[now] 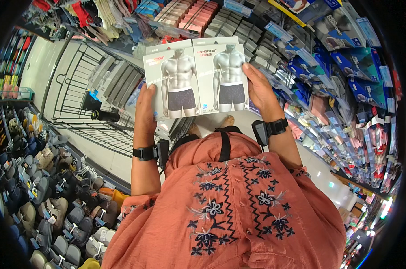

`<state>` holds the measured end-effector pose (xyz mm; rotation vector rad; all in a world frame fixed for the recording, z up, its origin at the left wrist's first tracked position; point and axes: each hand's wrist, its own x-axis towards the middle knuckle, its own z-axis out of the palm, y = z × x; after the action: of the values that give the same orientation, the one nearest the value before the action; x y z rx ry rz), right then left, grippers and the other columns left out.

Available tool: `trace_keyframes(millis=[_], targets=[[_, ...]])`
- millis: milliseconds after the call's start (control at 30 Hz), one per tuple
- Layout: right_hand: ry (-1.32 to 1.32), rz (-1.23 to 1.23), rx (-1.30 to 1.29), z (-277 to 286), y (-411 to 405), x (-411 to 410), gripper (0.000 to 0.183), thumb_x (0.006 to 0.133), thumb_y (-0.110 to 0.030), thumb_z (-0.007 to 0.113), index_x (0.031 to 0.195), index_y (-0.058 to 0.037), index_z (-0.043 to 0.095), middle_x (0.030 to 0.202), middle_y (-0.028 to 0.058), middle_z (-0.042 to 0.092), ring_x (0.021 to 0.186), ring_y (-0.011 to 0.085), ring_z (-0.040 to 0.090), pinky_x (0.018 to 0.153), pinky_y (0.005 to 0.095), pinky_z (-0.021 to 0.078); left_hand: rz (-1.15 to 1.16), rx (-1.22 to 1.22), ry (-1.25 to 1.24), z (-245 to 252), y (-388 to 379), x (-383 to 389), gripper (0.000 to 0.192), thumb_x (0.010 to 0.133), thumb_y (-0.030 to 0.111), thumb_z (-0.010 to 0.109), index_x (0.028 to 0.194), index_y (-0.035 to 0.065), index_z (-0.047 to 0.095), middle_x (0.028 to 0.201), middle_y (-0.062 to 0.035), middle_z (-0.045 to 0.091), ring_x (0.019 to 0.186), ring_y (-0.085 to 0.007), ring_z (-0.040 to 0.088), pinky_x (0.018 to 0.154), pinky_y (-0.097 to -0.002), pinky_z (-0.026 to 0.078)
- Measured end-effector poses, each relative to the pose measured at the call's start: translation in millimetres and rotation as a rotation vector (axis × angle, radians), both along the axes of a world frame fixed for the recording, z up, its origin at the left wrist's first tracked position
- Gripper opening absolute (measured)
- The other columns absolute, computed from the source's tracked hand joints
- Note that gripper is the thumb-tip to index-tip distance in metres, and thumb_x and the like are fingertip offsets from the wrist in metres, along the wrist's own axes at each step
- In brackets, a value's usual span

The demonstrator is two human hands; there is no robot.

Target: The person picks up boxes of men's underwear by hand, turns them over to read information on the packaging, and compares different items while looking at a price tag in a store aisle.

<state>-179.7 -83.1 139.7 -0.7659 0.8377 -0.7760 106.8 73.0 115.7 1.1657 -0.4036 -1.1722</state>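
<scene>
Two pale grey boxes of men's boxer briefs are held up side by side, their printed fronts facing me. My left hand [146, 104] grips the left box [179, 84] by its outer edge, thumb on the front. At the outer edge of the right box [222, 75], my right hand [258, 85] holds it the same way. The inner edges of the boxes meet, and each has a hanging tab along its top. Fingers behind the boxes are hidden. A black strapped device sits on each wrist.
Left of me stands a wire shopping cart [88, 129] holding several grey boxes [114, 82] and a black cylinder [105, 116]. Slippers [77, 222] fill a display at lower left. Racks of packaged underwear [238, 28] and blue packages [357, 72] line the front and right.
</scene>
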Motion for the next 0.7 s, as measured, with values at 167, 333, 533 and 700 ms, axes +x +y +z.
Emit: trace_keyframes(millis=[167, 333, 533, 700], targets=[[-0.001, 0.002, -0.007, -1.1, 1.2, -1.1, 0.047, 0.101, -0.031, 0.065, 0.134, 0.0011, 0.056, 0.125, 0.0104, 0.066, 0.112, 0.0192, 0.065, 0.097, 0.0337, 0.0535, -0.007, 0.008, 0.000, 1.5, 0.5, 0.4, 0.049, 0.101, 0.033, 0.058, 0.136, -0.0011, 0.053, 0.120, -0.0097, 0.066, 0.103, -0.0176, 0.067, 0.086, -0.0305, 0.054], [-0.007, 0.002, 0.015, -9.3, -0.4, -2.9, 0.045, 0.102, -0.030, 0.062, 0.135, 0.0006, 0.056, 0.126, 0.0113, 0.066, 0.111, 0.0204, 0.066, 0.097, 0.0346, 0.0542, -0.012, 0.006, -0.028, 7.8, 0.6, -2.4, 0.050, 0.104, 0.038, 0.054, 0.135, -0.0009, 0.054, 0.120, -0.0091, 0.066, 0.102, -0.0179, 0.067, 0.084, -0.0310, 0.055], [-0.133, -0.049, 0.150, -4.8, -10.2, 3.0, 0.047, 0.107, -0.035, 0.050, 0.137, 0.0003, 0.055, 0.124, 0.0109, 0.067, 0.108, 0.0212, 0.068, 0.094, 0.0371, 0.0564, -0.129, -0.284, 0.508, 21.5, -14.6, 12.3, 0.058, 0.103, 0.041, 0.055, 0.142, -0.0014, 0.049, 0.105, -0.0062, 0.066, 0.078, -0.0167, 0.061, 0.066, -0.0326, 0.051], [-0.588, 0.116, 0.248, 20.9, 5.3, 12.5, 0.066, 0.101, -0.048, 0.052, 0.129, 0.0112, 0.049, 0.095, 0.0112, 0.059, 0.075, 0.0180, 0.055, 0.063, 0.0292, 0.0488, -0.309, -0.517, 0.761, 20.2, -25.7, 11.3, 0.064, 0.103, 0.043, 0.047, 0.148, -0.0012, 0.040, 0.089, -0.0085, 0.057, 0.061, -0.0167, 0.051, 0.054, -0.0306, 0.045]])
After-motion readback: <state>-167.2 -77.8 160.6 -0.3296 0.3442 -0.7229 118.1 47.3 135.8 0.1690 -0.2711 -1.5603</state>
